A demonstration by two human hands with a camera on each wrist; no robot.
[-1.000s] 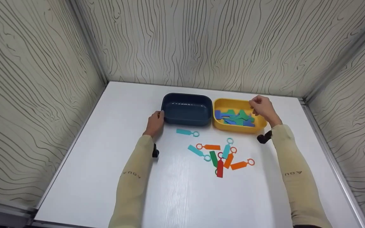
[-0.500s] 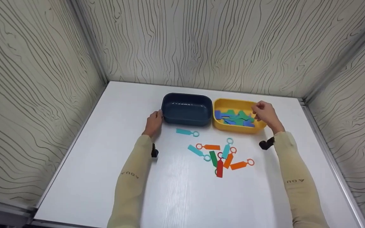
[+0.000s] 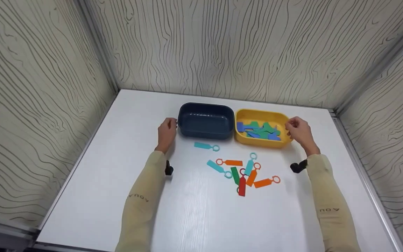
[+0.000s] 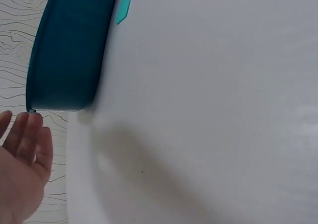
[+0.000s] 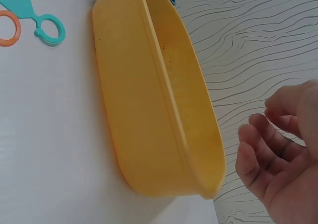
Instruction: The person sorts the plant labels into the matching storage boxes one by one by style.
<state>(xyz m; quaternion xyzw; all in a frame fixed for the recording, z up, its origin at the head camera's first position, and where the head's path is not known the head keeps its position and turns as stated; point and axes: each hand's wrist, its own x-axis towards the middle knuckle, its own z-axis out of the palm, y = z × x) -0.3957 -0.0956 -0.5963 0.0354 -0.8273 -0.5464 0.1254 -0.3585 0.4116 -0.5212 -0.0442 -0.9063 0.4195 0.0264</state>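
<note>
My left hand [image 3: 167,133] is beside the left end of a dark blue tub [image 3: 206,134], with its fingers loosely bent and holding nothing. In the left wrist view its fingertips come up to the tub's rim; I cannot tell whether they touch. My right hand [image 3: 300,130] hovers at the right end of a yellow tub [image 3: 261,141]. In the right wrist view this hand [image 5: 283,149] has loosely curled fingers, nothing between them, and a gap to the tub's wall. Flat green and blue pieces [image 3: 262,129] lie in the yellow tub. The dark blue tub's inside is bare.
Several flat ring-ended tags lie on the white table [image 3: 194,210] before the tubs: turquoise [image 3: 203,145], orange [image 3: 233,162], one green [image 3: 235,174] and one red [image 3: 242,185]. Some overlap. Wood-patterned panels [image 3: 222,52] enclose the table at the back and sides.
My right hand has drawn back from over the yellow tub, moving right and towards me. My left hand has come slightly away from the dark blue tub. Tubs and tags stay put.
</note>
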